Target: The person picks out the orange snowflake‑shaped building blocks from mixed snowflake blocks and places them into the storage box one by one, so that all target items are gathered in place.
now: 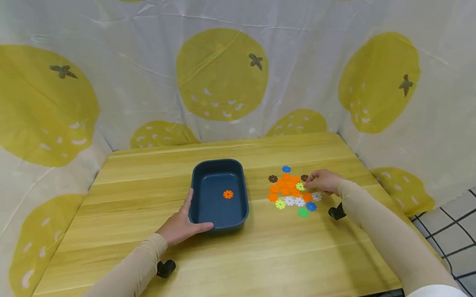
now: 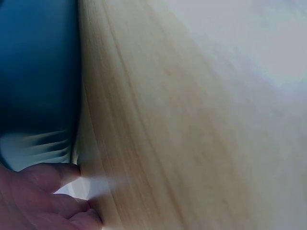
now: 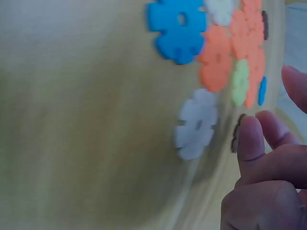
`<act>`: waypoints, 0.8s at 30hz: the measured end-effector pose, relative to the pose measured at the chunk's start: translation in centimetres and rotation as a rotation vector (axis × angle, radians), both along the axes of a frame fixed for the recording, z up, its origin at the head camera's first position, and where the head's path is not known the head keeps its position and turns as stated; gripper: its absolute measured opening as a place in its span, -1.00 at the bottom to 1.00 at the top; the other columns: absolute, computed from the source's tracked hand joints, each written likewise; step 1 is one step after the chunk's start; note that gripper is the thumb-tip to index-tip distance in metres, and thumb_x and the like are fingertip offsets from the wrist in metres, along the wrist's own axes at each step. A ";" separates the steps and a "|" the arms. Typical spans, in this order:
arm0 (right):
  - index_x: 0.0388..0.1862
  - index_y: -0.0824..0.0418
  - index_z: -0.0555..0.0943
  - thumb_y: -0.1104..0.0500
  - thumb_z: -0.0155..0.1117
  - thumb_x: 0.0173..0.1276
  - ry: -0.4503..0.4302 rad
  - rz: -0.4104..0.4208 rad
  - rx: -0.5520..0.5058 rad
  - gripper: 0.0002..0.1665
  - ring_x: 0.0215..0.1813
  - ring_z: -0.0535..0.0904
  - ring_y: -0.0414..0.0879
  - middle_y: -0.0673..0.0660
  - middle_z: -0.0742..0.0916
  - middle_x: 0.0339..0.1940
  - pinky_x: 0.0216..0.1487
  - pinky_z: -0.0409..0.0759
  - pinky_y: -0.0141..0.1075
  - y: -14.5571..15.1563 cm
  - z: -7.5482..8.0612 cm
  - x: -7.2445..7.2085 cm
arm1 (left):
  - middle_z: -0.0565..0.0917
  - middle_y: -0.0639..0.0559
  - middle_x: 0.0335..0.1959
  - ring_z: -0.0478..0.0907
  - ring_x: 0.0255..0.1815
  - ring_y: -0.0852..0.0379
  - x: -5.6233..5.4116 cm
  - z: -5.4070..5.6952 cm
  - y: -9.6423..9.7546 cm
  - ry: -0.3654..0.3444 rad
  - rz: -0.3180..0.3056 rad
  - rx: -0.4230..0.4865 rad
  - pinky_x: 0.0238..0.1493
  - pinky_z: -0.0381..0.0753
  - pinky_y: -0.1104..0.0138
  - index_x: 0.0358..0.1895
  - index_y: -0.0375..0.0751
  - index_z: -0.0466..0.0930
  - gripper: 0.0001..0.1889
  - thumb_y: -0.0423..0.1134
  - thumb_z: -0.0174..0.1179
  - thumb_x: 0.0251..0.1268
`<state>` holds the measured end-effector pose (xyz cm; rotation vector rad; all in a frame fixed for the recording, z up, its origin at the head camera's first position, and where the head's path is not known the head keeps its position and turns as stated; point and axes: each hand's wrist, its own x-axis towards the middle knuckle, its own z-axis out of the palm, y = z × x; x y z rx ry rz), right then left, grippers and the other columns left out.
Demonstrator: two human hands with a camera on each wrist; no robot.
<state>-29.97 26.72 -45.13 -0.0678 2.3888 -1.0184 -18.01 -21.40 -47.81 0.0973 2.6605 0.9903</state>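
Observation:
A dark blue rectangular tray stands in the middle of the table, with one orange flower-shaped disc inside it. My left hand spans the tray's near left corner, thumb along the near side and forefinger along the left side. Right of the tray lie several flat notched discs in orange, white, yellow, blue, green and brown. Over their right edge hovers my right hand, fingertips near a yellow disc and a brown disc. Between its thumb and fingers a gap shows in the right wrist view, holding nothing visible.
The wooden table carries everything. A lemon-print curtain hangs behind it and at both sides. Black wire grid shows beyond the right edge. A white disc and a blue disc lie near the right hand.

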 end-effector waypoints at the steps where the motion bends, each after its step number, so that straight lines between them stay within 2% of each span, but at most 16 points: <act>1: 0.07 0.25 0.54 0.00 0.28 0.49 -0.004 0.008 0.007 -0.62 -0.71 0.09 -0.22 -0.06 0.47 -0.64 -0.57 0.18 -0.34 0.1 -0.2 0.1 | 0.06 -0.38 0.63 0.49 0.34 -0.44 0.0 0.0 -0.1 -0.001 0.000 -0.001 0.22 0.56 -0.22 0.65 0.22 -0.55 0.39 0.44 0.38 0.01; 4: 0.04 0.24 0.58 0.02 0.32 0.46 -0.010 0.025 0.007 -0.65 -0.71 0.09 -0.24 -0.02 0.63 -0.50 -0.58 0.16 -0.35 0.3 -0.7 0.3 | 0.07 -0.39 0.62 0.52 0.31 -0.43 0.1 0.0 -0.2 0.001 0.002 -0.006 0.20 0.58 -0.21 0.64 0.21 -0.56 0.38 0.44 0.37 0.02; 7: 0.00 0.23 0.60 0.03 0.37 0.41 -0.019 0.028 0.007 -0.66 -0.70 0.10 -0.24 0.01 0.70 -0.40 -0.58 0.15 -0.36 0.3 -1.0 0.4 | 0.10 -0.41 0.61 0.55 0.28 -0.42 0.1 0.0 -0.2 0.003 -0.001 -0.006 0.19 0.59 -0.20 0.65 0.21 -0.56 0.38 0.43 0.37 0.03; 12: -0.02 0.21 0.60 0.00 0.44 0.34 -0.029 0.037 0.044 -0.61 -0.68 0.09 -0.22 0.00 0.63 -0.46 -0.57 0.13 -0.36 -0.1 -0.9 0.8 | 0.12 -0.44 0.59 0.55 0.27 -0.42 0.2 -0.1 -0.2 -0.002 -0.004 -0.004 0.19 0.59 -0.20 0.65 0.20 -0.56 0.38 0.42 0.38 0.03; 16: -0.05 0.24 0.57 0.02 0.46 0.32 0.003 0.064 0.076 -0.60 -0.48 0.30 -0.14 0.06 0.63 -0.28 -0.44 0.28 -0.32 -0.4 -0.9 1.1 | 0.12 -0.43 0.60 0.53 0.29 -0.43 0.2 0.0 -0.1 -0.002 -0.003 -0.002 0.20 0.58 -0.21 0.65 0.20 -0.55 0.38 0.43 0.37 0.03; 20: -0.08 0.29 0.53 0.09 0.46 0.31 0.043 0.104 0.086 -0.61 -0.16 0.40 -0.03 0.13 0.58 -0.12 -0.17 0.40 -0.24 -0.6 -0.9 1.3 | 0.11 -0.43 0.60 0.52 0.30 -0.44 0.1 0.1 -0.1 -0.002 -0.004 0.001 0.20 0.58 -0.22 0.65 0.19 -0.55 0.38 0.43 0.37 0.03; 24: -0.13 0.28 0.52 0.10 0.48 0.28 0.061 0.122 0.110 -0.62 -0.13 0.38 0.00 0.12 0.54 -0.15 -0.13 0.37 -0.22 -0.7 -1.1 1.3 | 0.11 -0.43 0.60 0.53 0.30 -0.43 0.1 0.2 0.0 -0.005 -0.006 0.002 0.20 0.58 -0.22 0.65 0.19 -0.54 0.38 0.42 0.38 0.02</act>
